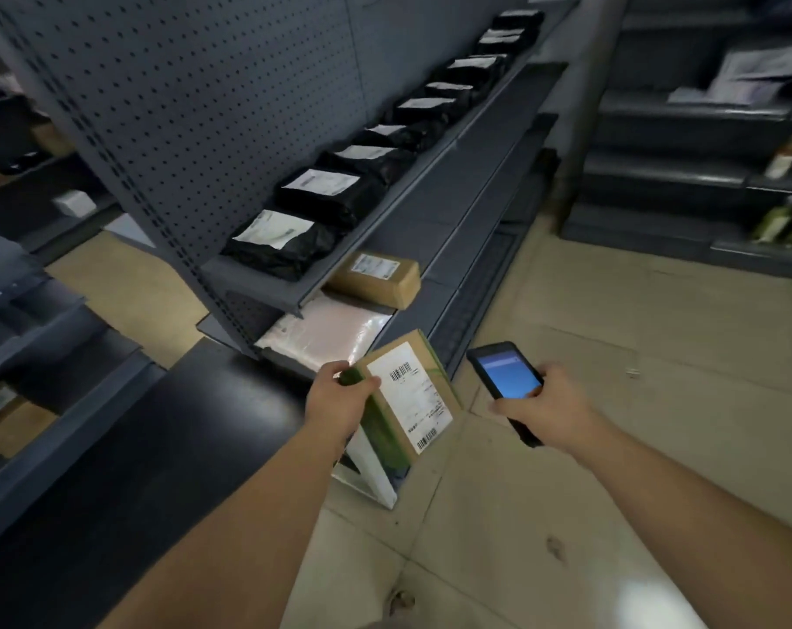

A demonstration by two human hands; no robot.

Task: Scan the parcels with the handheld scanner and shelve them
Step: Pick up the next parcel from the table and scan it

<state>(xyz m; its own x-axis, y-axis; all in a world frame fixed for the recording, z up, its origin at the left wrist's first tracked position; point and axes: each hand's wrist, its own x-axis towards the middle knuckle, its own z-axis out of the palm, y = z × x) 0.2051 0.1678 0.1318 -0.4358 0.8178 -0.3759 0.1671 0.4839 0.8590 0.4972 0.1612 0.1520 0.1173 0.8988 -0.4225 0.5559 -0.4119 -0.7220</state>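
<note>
One parcel (410, 397) is in hand, label up, unshelved; whether it is scanned I cannot tell. Left hand (339, 397) grips its corner with curled fingers. Just right, the right hand (544, 406) clasps the handheld scanner (505, 374), screen lit. Beyond the fingertips, shelved parcels: a brown box (376, 279), then black bags (312, 211).

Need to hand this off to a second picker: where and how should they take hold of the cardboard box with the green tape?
Grip the cardboard box by its free right long edge, coming from the right. The left hand already pinches the upper left corner, and the box is held tilted with its label up, so fingers should go under that edge, thumb clear of the barcodes. The right hand is busy with the scanner.
</note>
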